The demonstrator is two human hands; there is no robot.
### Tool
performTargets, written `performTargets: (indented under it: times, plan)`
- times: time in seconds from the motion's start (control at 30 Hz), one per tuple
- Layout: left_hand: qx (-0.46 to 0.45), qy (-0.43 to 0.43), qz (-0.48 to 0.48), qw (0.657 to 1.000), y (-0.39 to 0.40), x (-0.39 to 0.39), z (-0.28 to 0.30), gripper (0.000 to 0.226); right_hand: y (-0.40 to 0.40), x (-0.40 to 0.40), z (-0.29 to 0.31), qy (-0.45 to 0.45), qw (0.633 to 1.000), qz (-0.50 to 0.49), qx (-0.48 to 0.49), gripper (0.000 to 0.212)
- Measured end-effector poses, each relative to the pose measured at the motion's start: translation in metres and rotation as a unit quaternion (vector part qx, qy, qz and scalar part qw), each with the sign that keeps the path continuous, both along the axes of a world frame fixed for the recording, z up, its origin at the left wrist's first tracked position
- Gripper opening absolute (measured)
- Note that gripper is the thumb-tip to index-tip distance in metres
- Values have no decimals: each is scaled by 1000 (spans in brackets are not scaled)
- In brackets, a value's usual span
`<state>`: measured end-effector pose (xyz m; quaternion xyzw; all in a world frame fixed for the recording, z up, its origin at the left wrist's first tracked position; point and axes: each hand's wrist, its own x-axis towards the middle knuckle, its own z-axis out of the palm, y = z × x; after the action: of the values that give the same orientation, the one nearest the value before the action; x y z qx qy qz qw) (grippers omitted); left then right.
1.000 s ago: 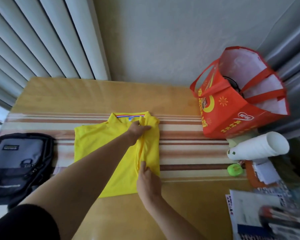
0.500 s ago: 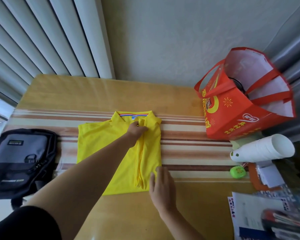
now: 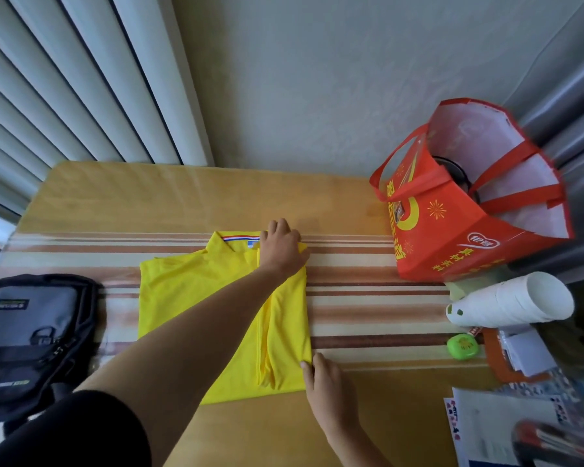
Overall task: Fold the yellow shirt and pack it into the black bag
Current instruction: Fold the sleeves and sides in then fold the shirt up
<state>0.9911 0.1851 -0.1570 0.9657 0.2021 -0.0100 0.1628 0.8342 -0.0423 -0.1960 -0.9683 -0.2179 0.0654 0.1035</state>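
**Shirt half-folded, bag still waiting**

On the striped middle band of the table, nearer its front edge than its back, lies the bright yellow collared shirt (image 3: 199, 298), collar toward the wall. Its right side is already turned in to a straight edge with a long crease beside it; the left side is spread flat (so the lengthwise fold looks only partly done). The left hand (image 3: 281, 246) rests on the collar's right corner, fingers bent over the cloth; whether it pinches or only presses, I cannot tell. The right hand (image 3: 327, 389) lies flat, fingers straight, touching the hem's right corner and holding nothing. The black and grey fabric bag (image 3: 31, 338) sits at the table's left edge, apart from the shirt, apparently closed. Left to do, by my reckoning: the left side, a crosswise fold, then packing. A red tote bag (image 3: 452, 230) stands at the back right corner.
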Motion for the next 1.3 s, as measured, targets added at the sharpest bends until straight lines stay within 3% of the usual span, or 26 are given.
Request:
performTargets:
  times: [0.13, 0.2, 0.3, 0.37, 0.47, 0.53, 0.6, 0.7, 0.8, 0.97, 1.07, 1.13, 1.23, 1.3]
  plan:
    - [5, 79, 7, 997, -4, 19, -6, 33, -3, 0, -1, -32, 999, 27, -1, 37]
    - [-95, 71, 72, 990, -5, 28, -4, 28, -6, -1, -3, -46, 998, 34, 0, 36]
    - [-256, 29, 199, 945, -2, 37, -5, 32, -12, -5, -5, -51, 998, 15, 13, 35]
    - [-278, 42, 175, 944, 0, 38, -9, 32, -13, -9, -6, -44, 999, 0, 11, 36]
    - [-177, 43, 94, 979, -3, 30, -12, 38, -11, -9, -3, -15, 1000, -16, -9, 31]
    - [-68, -31, 44, 996, -9, 16, -8, 36, -7, -3, 0, -15, 999, -16, -26, 29]
    - [2, -96, -47, 994, -14, -7, -9, 27, -2, 8, 6, -36, 999, 9, -17, 27]
    - [64, -91, -205, 973, -18, -46, -24, 22, 11, 21, 9, -56, 994, 92, 26, 21]
    - [62, -48, -228, 970, -13, -72, -39, 32, 17, 27, 5, -40, 987, 152, 45, 19]
    - [18, -11, -227, 974, -8, -87, -29, 41, 25, 35, 8, -17, 990, 133, 41, 12]
    - [-7, -36, -159, 987, 7, -121, -17, 39, 44, 40, 17, -21, 992, 117, 33, 13]
    - [-27, -51, -42, 997, 23, -161, -15, 41, 66, 40, 23, -18, 991, 126, 37, 9]
    - [-52, -39, 136, 989, 54, -230, -23, 42, 112, 36, 30, 23, 985, 162, 60, 6]
    - [-78, -28, 189, 979, 71, -265, -25, 39, 146, 30, 35, 77, 976, 193, 71, 7]
